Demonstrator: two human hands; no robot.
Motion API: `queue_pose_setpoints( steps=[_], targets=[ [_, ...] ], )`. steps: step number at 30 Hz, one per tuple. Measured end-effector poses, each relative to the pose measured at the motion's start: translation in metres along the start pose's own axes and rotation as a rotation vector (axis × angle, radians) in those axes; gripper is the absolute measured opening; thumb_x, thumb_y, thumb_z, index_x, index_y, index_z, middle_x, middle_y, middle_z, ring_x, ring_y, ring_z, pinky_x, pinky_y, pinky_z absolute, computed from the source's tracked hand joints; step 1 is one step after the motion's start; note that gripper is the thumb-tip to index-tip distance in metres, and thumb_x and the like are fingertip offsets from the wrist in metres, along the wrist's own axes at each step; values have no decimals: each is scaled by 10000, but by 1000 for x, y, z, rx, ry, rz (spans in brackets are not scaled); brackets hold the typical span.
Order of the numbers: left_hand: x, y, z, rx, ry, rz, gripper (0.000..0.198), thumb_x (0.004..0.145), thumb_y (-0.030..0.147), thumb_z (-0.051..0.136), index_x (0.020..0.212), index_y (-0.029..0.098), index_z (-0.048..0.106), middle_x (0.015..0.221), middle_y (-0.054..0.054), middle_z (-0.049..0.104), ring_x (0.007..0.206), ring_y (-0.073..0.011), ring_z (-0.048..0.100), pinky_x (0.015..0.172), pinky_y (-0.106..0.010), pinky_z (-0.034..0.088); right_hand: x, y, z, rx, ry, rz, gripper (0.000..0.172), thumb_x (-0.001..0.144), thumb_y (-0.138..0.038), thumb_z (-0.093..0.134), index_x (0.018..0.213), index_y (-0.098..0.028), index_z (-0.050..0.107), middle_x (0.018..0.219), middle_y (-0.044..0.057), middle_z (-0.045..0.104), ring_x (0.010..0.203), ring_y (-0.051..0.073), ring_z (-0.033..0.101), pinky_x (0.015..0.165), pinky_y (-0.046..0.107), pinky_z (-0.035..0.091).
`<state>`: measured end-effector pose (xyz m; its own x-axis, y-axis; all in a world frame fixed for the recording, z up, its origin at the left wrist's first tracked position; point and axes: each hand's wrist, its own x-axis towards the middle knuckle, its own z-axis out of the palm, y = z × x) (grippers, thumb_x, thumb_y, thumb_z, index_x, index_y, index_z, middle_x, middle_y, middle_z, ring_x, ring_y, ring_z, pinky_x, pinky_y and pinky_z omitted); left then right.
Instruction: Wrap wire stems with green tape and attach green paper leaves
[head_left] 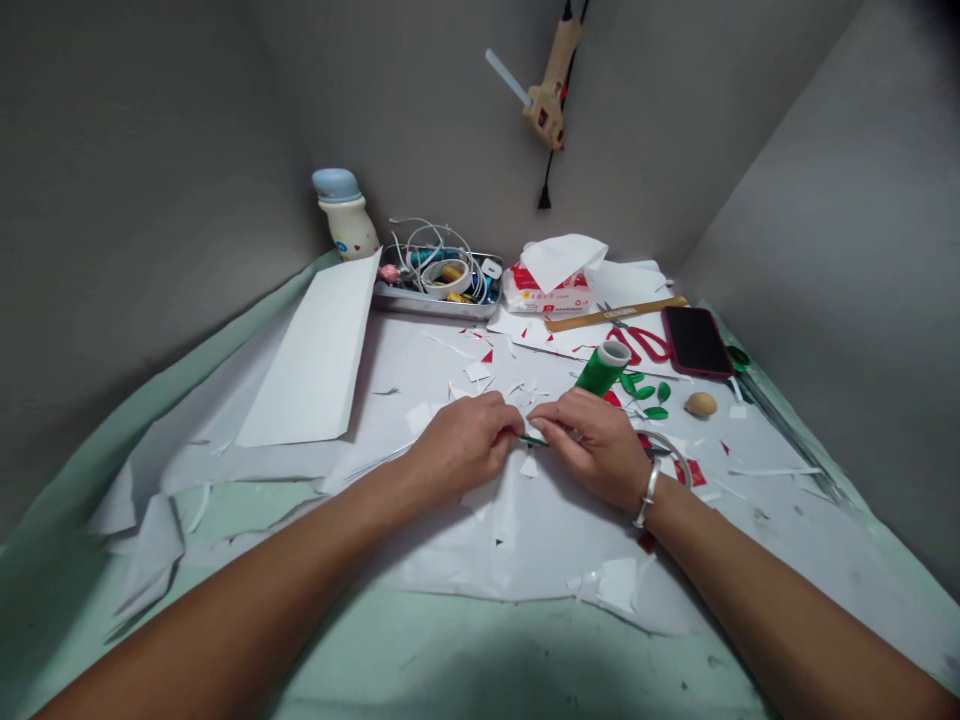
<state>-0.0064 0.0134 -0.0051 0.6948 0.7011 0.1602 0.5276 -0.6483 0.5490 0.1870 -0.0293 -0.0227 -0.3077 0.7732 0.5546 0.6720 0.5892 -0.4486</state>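
Note:
Over the paper-covered middle of the table, my left hand (pixel 471 435) is closed, its thumb and forefinger pinching one end of a small slim green piece (pixel 534 440). Fingertips of my right hand (pixel 596 440) are pressed together at the other end of it. Its exact shape is mostly hidden by the fingers. Just behind my right hand stands a spool of green thread (pixel 600 370). Several green leaf shapes (pixel 655 412) lie right of the spool. Partly under my right wrist is a tool with a pale curved handle (pixel 671 452).
Paper scraps surround my hands. Behind are a metal tray (pixel 435 305) of spools and wire, a tissue pack (pixel 547 295), a ruler (pixel 585 318), red-handled scissors (pixel 649 343) and a phone (pixel 697 340). A folded white sheet (pixel 315 360) lies left; a glue gun (pixel 551 90) hangs above.

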Motion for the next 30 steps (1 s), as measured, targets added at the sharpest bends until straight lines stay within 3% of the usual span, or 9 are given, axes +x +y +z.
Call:
queue_pose_setpoints(
  steps=[3, 6, 10, 14, 18, 24, 27, 30],
  targets=[
    [1, 3, -4, -115, -47, 28, 190, 826, 140, 515, 891, 182, 689, 879, -43, 657, 796, -165, 592, 749, -290, 450, 1, 12, 0, 64, 69, 144, 149, 919, -213, 556, 867, -200, 695, 792, 26, 700, 755, 157, 603, 727, 283, 457],
    [3, 5, -11, -290, -3, -53, 153, 821, 180, 532, 857, 181, 681, 857, -26, 664, 785, -153, 592, 739, -279, 455, -1, 20, 3, 93, 27, 215, 140, 909, -219, 567, 881, -200, 703, 849, 32, 715, 788, 161, 626, 727, 280, 466],
    [6, 2, -15, -380, 123, -170, 126, 810, 224, 548, 821, 174, 663, 809, -13, 673, 742, -144, 579, 707, -274, 452, -4, 14, 7, 41, -131, 117, 148, 897, -192, 563, 857, -204, 705, 788, 22, 697, 751, 161, 594, 715, 285, 453],
    [6, -4, -9, -233, 187, -226, 140, 808, 183, 521, 816, 174, 661, 827, -31, 677, 745, -156, 579, 709, -289, 445, -4, -1, 6, -1, -166, -39, 168, 917, -205, 533, 884, -192, 698, 711, 22, 648, 706, 158, 543, 696, 286, 438],
    [3, -2, -3, -86, 86, -145, 173, 802, 145, 512, 836, 166, 680, 864, -56, 676, 785, -179, 591, 722, -308, 442, -2, -4, 0, -1, -49, -92, 179, 931, -202, 519, 910, -179, 696, 709, 27, 642, 684, 150, 529, 687, 283, 433],
    [1, 5, -3, -227, -107, -35, 167, 793, 126, 534, 835, 180, 687, 849, -29, 685, 776, -156, 603, 729, -285, 450, 0, 10, -1, 88, 34, 90, 149, 918, -197, 563, 863, -187, 701, 736, 15, 669, 720, 139, 574, 708, 264, 441],
    [3, 6, -8, -372, -94, -98, 151, 801, 159, 538, 839, 172, 683, 800, -18, 674, 714, -136, 584, 676, -263, 448, -2, 17, 3, 104, -15, 156, 141, 913, -201, 566, 878, -193, 703, 805, 22, 697, 771, 146, 602, 728, 267, 450],
    [5, 4, -12, -421, -16, -179, 132, 802, 193, 544, 824, 169, 673, 757, -12, 659, 669, -128, 560, 627, -251, 435, -4, 15, 6, 52, -136, 109, 146, 908, -196, 561, 877, -199, 704, 796, 22, 694, 755, 154, 589, 713, 277, 445]
  ],
)
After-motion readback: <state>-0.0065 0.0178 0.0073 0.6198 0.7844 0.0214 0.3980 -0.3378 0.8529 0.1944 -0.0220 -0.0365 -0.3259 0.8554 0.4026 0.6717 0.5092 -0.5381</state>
